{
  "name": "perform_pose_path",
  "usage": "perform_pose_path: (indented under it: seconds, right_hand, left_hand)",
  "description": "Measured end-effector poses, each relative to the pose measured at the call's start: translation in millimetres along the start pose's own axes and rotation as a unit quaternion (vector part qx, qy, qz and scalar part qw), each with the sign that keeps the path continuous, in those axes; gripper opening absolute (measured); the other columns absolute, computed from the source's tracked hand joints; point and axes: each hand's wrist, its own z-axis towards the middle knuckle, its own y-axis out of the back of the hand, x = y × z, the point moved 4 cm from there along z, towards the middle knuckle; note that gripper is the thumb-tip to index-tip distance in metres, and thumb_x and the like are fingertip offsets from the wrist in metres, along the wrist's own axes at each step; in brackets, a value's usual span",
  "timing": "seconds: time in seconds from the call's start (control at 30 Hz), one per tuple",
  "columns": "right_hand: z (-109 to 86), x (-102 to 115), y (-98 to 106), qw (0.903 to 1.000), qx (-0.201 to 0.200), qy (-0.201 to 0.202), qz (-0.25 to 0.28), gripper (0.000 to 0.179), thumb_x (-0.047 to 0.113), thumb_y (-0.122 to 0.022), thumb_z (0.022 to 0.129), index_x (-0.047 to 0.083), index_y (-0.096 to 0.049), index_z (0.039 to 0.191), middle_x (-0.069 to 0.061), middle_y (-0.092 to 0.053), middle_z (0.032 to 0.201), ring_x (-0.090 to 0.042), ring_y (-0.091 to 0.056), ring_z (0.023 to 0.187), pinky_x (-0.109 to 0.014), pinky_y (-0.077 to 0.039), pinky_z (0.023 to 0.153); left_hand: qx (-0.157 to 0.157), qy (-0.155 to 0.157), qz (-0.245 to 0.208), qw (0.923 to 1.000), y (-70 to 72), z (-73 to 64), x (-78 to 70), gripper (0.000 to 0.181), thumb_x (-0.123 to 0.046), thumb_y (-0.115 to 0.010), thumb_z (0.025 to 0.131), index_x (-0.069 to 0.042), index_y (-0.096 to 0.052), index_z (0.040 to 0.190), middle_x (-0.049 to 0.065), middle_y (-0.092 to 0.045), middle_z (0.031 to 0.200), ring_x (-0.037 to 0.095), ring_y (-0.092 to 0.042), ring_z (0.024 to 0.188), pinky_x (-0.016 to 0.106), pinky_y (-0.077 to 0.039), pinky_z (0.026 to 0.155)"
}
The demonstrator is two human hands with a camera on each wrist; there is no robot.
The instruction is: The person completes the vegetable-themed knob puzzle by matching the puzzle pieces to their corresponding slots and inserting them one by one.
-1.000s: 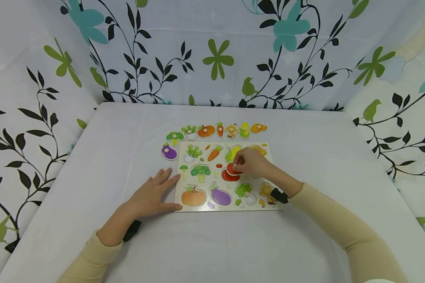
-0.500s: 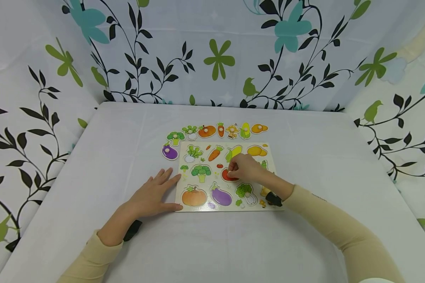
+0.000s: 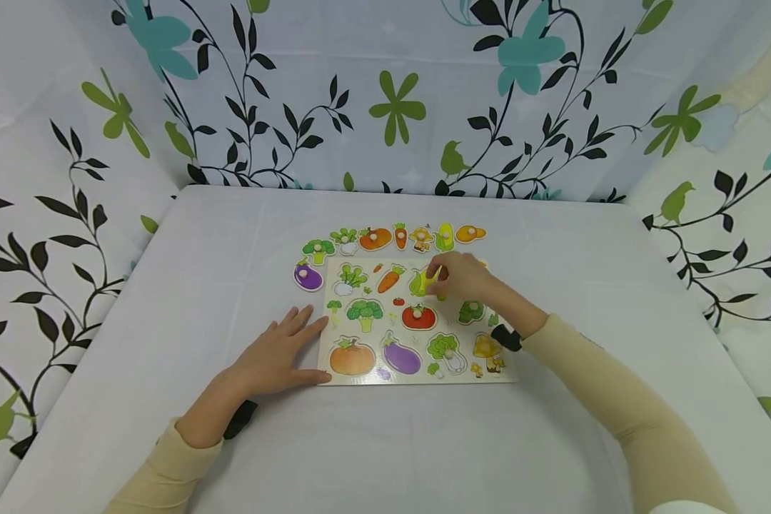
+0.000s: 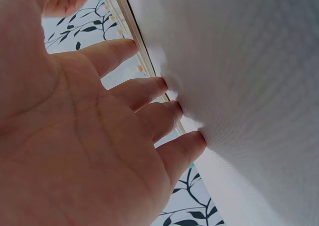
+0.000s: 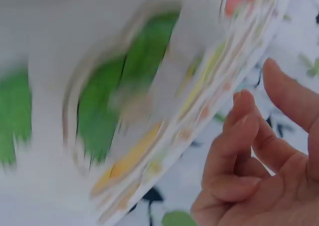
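A cream puzzle board [image 3: 393, 327] printed with vegetables lies on the white tabletop in the head view. A red tomato piece [image 3: 419, 317] sits in the tomato spot in its middle row. My left hand [image 3: 281, 357] lies spread at the board's left edge; in the left wrist view its fingertips [image 4: 174, 109] touch the edge and the cloth. Above the upper right of the board is my right hand [image 3: 461, 277], over the printed corn [image 3: 420, 283] and covering part of it. In the right wrist view the right thumb and loosely bent fingers [image 5: 241, 136] stand apart with nothing between them.
Behind the board, knobbed pieces form a curved row: eggplant [image 3: 308, 275], broccoli [image 3: 318, 250], turnip [image 3: 345, 240], pumpkin [image 3: 375, 238], carrot [image 3: 400, 235], mushroom [image 3: 421, 238], corn [image 3: 445, 237] and potato [image 3: 470, 233]. A patterned curtain [image 3: 321, 86] hangs beyond the table.
My right hand set the tomato piece down in its spot, let go of it and moved up toward the back of the board. My left hand stayed in place.
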Motion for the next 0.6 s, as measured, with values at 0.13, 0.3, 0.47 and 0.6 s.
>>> perform_pose_path:
  seconds: [0.13, 0.3, 0.47, 0.6]
  right_hand:
    - [25.5, -28, 31, 0.9970, -0.071, -0.028, -0.009, 0.034, 0.016, -0.068, 0.091, 0.007, -0.061, 0.123, -0.016, -0.062, 0.102, -0.028, -0.054, 0.089, -0.039, -0.046, 0.080]
    - [47.9, -69, 55, 0.9851, -0.121, -0.121, 0.001, 0.037, 0.016, -0.065, 0.093, 0.012, -0.057, 0.129, -0.019, -0.060, 0.119, -0.038, -0.046, 0.114, -0.058, -0.032, 0.101]
    - [57.9, -96, 56, 0.9762, -0.088, -0.195, 0.036, 0.036, 0.021, -0.062, 0.095, 0.013, -0.055, 0.129, -0.018, -0.059, 0.124, -0.041, -0.041, 0.122, -0.064, -0.019, 0.108]
    - [63.2, -104, 52, 0.9730, -0.075, -0.209, 0.063, 0.031, 0.019, -0.062, 0.095, 0.009, -0.056, 0.124, -0.018, -0.056, 0.125, -0.037, -0.045, 0.117, -0.067, -0.012, 0.111]
  left_hand:
    - [0.004, 0.001, -0.004, 1.0000, -1.0, -0.6, 1.2, 0.091, -0.053, -0.075, 0.079, -0.009, -0.039, 0.150, 0.023, -0.025, 0.159, 0.046, -0.017, 0.147, 0.066, -0.020, 0.114]
    - [0.011, 0.000, -0.010, 0.9999, -3.4, -1.9, -0.2, 0.090, -0.053, -0.074, 0.080, -0.009, -0.038, 0.150, 0.023, -0.024, 0.159, 0.047, -0.016, 0.147, 0.066, -0.020, 0.114]
    - [0.012, 0.002, -0.013, 0.9998, -5.6, -2.9, -2.3, 0.090, -0.052, -0.074, 0.080, -0.009, -0.039, 0.150, 0.023, -0.025, 0.159, 0.046, -0.017, 0.147, 0.065, -0.020, 0.114]
    - [0.014, 0.005, -0.010, 0.9998, -7.1, -2.4, -2.0, 0.090, -0.053, -0.074, 0.080, -0.011, -0.038, 0.151, 0.021, -0.023, 0.160, 0.045, -0.016, 0.148, 0.064, -0.019, 0.115]
